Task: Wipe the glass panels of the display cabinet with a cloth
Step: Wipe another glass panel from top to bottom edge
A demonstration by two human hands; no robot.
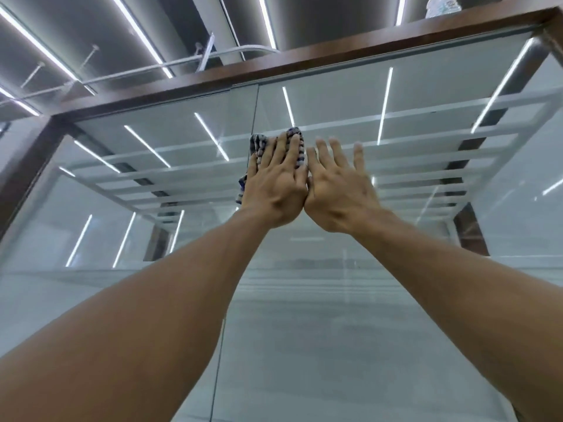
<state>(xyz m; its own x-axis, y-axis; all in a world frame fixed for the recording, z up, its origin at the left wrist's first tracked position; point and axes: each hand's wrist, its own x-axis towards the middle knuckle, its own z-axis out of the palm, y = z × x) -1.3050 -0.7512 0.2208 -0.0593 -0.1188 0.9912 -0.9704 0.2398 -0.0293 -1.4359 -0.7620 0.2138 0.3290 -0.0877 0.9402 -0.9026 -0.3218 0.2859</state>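
Ceiling light strips (pixel 45 53) run overhead and mirror in the glass panels (pixel 335 315) of the brown-framed display cabinet (pixel 274 76), with white shelves (pixel 170 175) stacked inside. Both bare arms reach up. The left hand (pixel 275 184) lies flat, fingers spread, pressing a striped cloth (pixel 259 147) to the upper glass (beside the panel seam); the right hand (pixel 338 190) is open, touching the left

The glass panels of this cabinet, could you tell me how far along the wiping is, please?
No panel can be judged finished; reflections hide any streaks. In hand: the left hand presses the striped cloth flat on the upper glass near the panel seam, the bare right hand beside it. The lower glass awaits.
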